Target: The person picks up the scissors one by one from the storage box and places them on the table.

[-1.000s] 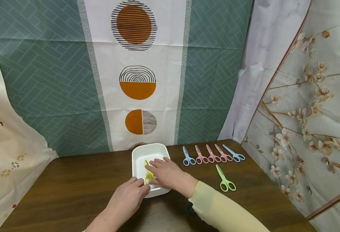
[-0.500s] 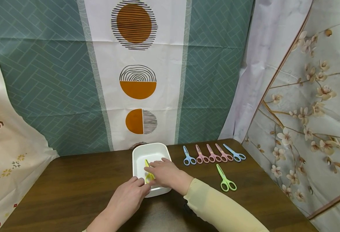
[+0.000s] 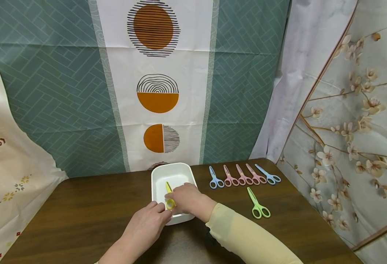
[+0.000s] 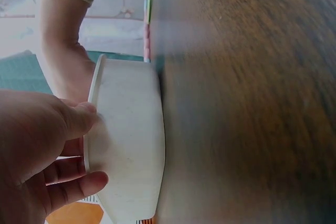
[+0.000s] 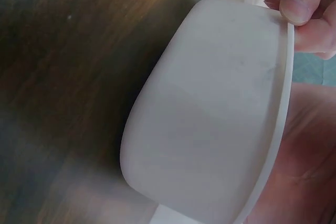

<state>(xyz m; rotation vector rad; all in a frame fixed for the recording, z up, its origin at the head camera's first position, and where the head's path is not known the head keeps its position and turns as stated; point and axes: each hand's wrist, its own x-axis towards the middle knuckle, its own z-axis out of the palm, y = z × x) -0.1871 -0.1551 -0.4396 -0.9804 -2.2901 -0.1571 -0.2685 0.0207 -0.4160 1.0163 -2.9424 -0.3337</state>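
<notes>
A white plastic tray point(image 3: 158, 176) stands on the wooden table, with yellow scissors point(image 3: 170, 204) inside it. My left hand point(image 3: 147, 222) pinches the tray's near left rim; in the left wrist view its thumb point(image 4: 81, 119) lies over that rim. Reaching over the near right side, my right hand point(image 3: 187, 198) has its fingers curled at the scissors' handles and grips them. One handle ring and the blades show; the other ring is hidden by the fingers. In the right wrist view the tray wall point(image 5: 210, 108) blocks sight of the scissors.
Right of the tray, a row of blue scissors point(image 3: 216, 182), pink scissors point(image 3: 231, 181) and more blue scissors point(image 3: 272, 179) lies along the table's back. Green scissors point(image 3: 260, 210) lie in front of them. A patterned curtain point(image 3: 243, 91) hangs behind the table point(image 3: 97, 205).
My right hand's spread fingers have curled in around the yellow scissors' handles. The scissors have turned slightly, so one ring shows more fully. The left hand stays on the tray rim.
</notes>
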